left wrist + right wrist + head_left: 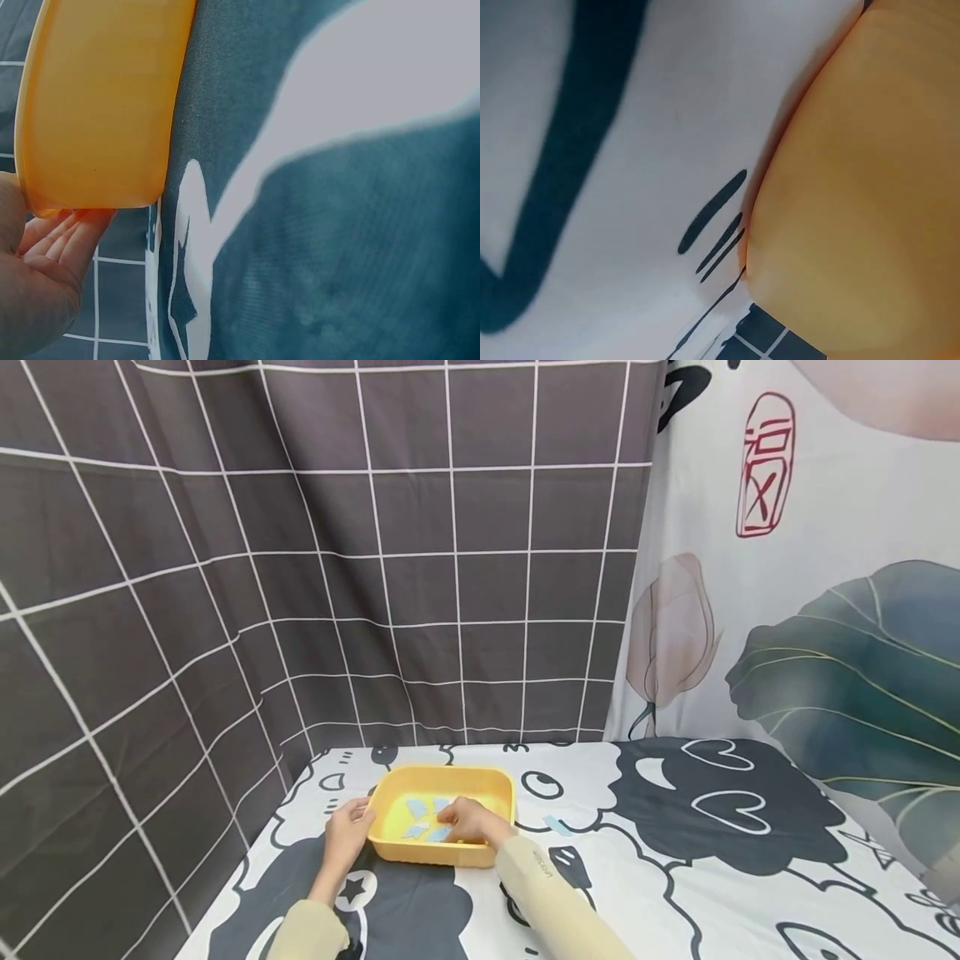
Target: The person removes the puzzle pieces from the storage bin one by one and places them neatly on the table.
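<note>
A yellow plastic basin (437, 855) stands on the patterned cloth, with several small light-blue pieces (416, 807) lying flat on its floor. My left hand (349, 828) holds the basin's left end. In the left wrist view, the fingers (84, 238) lie against the outside of the basin wall (105, 105), and the thumb side is at the rim. My right hand (471, 821) reaches down inside the basin, fingers bent, with the fingertips among the blue pieces. Whether they pinch one is hidden. The right wrist view has only the basin's outer wall (855, 187) and cloth.
One more light-blue piece (557, 825) lies on the cloth (600, 868) right of the basin. Behind the cloth hangs a dark grid curtain (487, 585), and a white floral curtain (690, 510) hangs at the right.
</note>
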`<action>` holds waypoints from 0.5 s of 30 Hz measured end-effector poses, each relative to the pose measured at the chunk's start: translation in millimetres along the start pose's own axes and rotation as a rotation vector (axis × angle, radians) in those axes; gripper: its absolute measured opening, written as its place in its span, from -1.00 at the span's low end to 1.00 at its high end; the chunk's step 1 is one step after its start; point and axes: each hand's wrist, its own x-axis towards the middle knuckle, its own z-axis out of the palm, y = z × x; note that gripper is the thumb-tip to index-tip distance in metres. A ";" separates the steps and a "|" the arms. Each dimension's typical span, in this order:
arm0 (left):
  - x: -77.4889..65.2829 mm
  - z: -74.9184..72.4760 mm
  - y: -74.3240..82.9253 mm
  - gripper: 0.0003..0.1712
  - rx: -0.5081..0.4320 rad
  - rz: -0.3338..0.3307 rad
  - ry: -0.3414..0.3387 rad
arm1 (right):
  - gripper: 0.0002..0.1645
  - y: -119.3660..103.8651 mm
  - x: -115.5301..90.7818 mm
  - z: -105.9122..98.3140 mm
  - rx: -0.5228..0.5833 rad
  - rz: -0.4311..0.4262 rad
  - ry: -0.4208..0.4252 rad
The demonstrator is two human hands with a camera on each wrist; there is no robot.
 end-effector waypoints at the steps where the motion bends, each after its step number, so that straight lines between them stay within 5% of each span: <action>1: -0.3 -0.2 -0.5 -0.62 0.001 0.000 -0.002 | -0.53 0.5 0.2 1.0 -0.013 -0.011 0.000; 15: 0.7 0.9 -2.2 -0.60 0.021 0.009 0.017 | -0.82 1.6 -3.4 3.3 -0.002 -0.028 0.061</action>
